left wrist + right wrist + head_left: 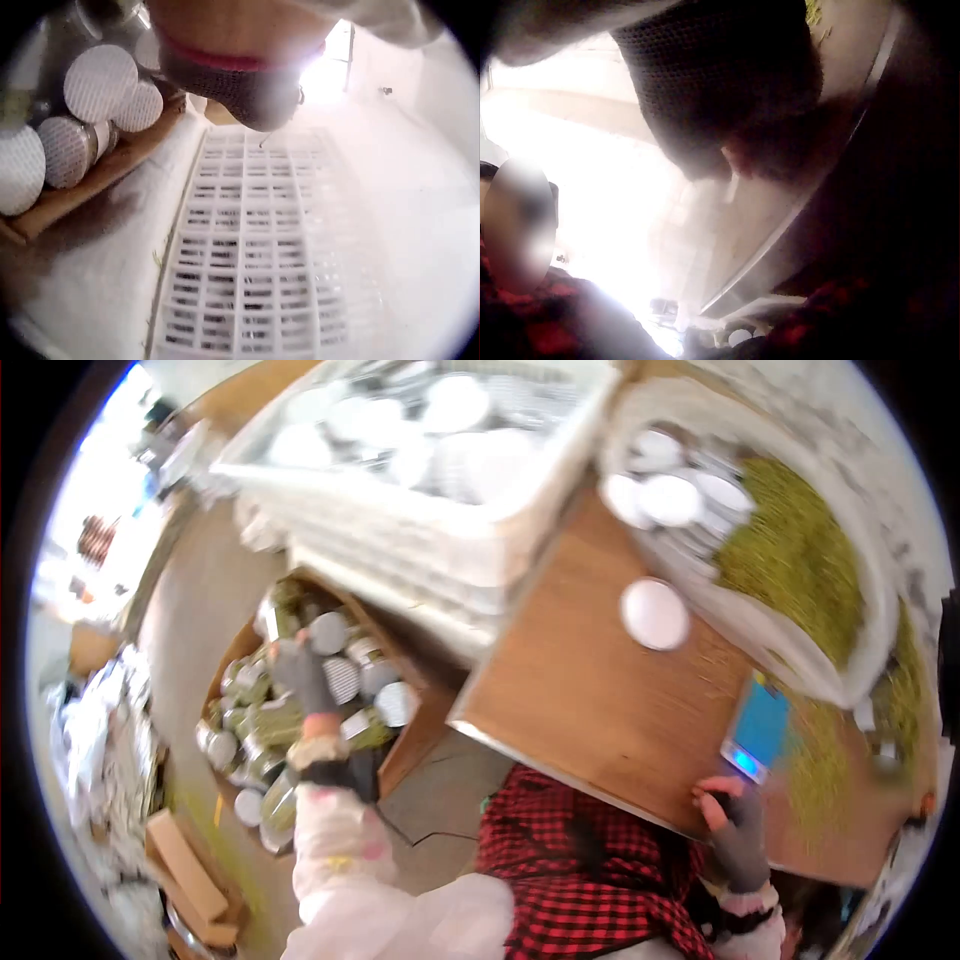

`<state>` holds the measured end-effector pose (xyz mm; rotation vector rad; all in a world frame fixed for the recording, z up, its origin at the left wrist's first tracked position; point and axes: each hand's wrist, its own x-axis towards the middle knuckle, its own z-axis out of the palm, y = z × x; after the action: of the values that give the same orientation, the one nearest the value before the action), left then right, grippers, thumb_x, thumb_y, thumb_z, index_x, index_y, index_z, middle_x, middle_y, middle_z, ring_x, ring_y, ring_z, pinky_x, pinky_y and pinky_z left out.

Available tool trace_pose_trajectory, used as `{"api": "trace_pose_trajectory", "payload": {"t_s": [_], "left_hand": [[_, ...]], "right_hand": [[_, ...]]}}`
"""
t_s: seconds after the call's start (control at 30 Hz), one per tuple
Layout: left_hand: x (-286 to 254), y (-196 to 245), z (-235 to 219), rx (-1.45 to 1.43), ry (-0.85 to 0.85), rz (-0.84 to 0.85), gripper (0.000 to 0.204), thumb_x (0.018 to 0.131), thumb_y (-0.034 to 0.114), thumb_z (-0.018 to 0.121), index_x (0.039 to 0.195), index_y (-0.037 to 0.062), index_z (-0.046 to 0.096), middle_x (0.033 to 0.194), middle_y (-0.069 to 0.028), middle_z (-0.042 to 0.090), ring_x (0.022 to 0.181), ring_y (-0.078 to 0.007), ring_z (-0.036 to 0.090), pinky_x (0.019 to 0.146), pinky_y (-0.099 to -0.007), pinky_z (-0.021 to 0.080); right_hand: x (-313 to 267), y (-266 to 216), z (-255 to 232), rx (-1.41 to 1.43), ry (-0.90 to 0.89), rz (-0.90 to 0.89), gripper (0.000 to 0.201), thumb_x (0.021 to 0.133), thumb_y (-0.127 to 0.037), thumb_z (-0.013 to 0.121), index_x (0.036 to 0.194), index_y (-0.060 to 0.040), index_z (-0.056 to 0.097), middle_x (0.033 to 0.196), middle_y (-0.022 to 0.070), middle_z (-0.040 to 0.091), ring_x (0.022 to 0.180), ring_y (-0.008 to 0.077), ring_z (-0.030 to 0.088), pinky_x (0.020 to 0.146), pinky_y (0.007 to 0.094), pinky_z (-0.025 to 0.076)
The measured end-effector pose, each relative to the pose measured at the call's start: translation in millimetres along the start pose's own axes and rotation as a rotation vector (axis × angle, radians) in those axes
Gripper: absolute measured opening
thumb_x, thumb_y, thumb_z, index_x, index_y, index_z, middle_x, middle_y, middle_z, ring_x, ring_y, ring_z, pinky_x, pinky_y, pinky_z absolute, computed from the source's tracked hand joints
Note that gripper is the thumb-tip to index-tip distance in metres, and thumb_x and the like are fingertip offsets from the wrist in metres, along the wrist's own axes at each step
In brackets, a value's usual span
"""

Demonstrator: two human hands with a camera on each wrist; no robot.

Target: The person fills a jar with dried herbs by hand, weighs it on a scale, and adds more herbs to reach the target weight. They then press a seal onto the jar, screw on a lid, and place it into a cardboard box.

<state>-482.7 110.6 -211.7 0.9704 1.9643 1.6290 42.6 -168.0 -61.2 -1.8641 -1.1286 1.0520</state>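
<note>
Spanning the centre and right of the frame, a brown tabletop is entered first. White crate, upper centre: filled with white-capped containers. Cardboard carton, left of centre: packed with clear jars, white-lidded, lying at mixed tilts, green matter visible inside several. Left hand, grey-gloved with fingertips bare: lowered among the jars inside the carton; its fingers are partly hidden, and whether a jar is gripped cannot be told. Right hand, likewise gloved: rested at the tabletop's near edge, lower right, fingers loosely bent, nothing seen held. Blue scale, display lit: placed just beyond that hand. White disc: laid on the tabletop, right of centre. Handling, as judged: jars rated light, stiff-walled and smooth, hence slippery; glass or plastic cannot be told, so fragility is to be assumed. Hold is best taken around the side wall beneath the lid, with neighbouring jars kept from being knocked.
</note>
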Motion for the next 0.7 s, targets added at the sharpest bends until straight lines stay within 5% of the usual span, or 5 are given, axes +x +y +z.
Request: {"api": "trace_pose_trajectory", "payload": {"t_s": [0.27, 0.33, 0.4, 0.47, 0.7], "left_hand": [[-75.3, 72.3, -1.2, 0.338, 0.044, 0.864, 0.054, 0.111, 0.038, 0.055, 0.147, -0.002, 0.05, 0.145, -0.0219, 0.057, 0.131, -0.0327, 0.057, 0.105, -0.0478, 0.05], [-162.2, 166.1, 27.2, 0.221, -0.047, 0.693, 0.061, 0.105, 0.033, 0.063, 0.148, -0.0079, 0.048, 0.151, -0.0285, 0.047, 0.14, -0.0382, 0.048, 0.118, -0.0476, 0.037], [-186.9, 186.6, 36.8, 0.431, -0.031, 1.161, 0.06, 0.106, 0.036, 0.059, 0.145, -0.0066, 0.043, 0.133, -0.03, 0.049, 0.112, -0.046, 0.056, 0.092, -0.0557, 0.05], [-234.5, 218.8, 48.3, 0.35, -0.236, 1.155, 0.057, 0.107, 0.037, 0.057, 0.141, -0.008, 0.044, 0.138, -0.0303, 0.045, 0.12, -0.0418, 0.052, 0.096, -0.0548, 0.05], [-307.5, 221.7, 91.2, 0.299, -0.542, 1.349, 0.053, 0.101, 0.033, 0.064, 0.132, -0.0082, 0.052, 0.12, -0.0327, 0.06, 0.101, -0.049, 0.062, 0.088, -0.0573, 0.053]], "right_hand": [[-33.3, 47.1, -54.2, -0.226, 0.286, -0.154, 0.009, 0.097, -0.01, 0.071, 0.105, -0.0053, 0.07, 0.09, 0.0095, 0.071, 0.085, 0.0183, 0.068, 0.076, 0.0331, 0.054], [-44.9, 67.8, -72.2, -0.071, 0.374, -0.135, 0.009, 0.098, -0.012, 0.071, 0.104, -0.0053, 0.07, 0.09, 0.01, 0.07, 0.084, 0.0184, 0.068, 0.076, 0.0336, 0.054], [-53.4, 91.3, -96.2, -0.115, 0.474, -0.042, 0.011, 0.097, -0.014, 0.072, 0.102, -0.0051, 0.07, 0.09, 0.0087, 0.07, 0.084, 0.0184, 0.067, 0.077, 0.0342, 0.054], [-53.3, 116.2, -127.8, -0.111, 0.648, 0.065, 0.015, 0.095, -0.017, 0.074, 0.104, -0.0054, 0.07, 0.091, 0.0075, 0.07, 0.086, 0.0187, 0.067, 0.079, 0.0346, 0.054], [11.6, 130.8, -306.8, -0.378, 0.957, -0.049, 0.091, 0.084, -0.037, 0.086, 0.152, -0.0013, 0.038, 0.142, 0.0262, 0.05, 0.131, 0.0371, 0.052, 0.11, 0.0465, 0.044]]}}
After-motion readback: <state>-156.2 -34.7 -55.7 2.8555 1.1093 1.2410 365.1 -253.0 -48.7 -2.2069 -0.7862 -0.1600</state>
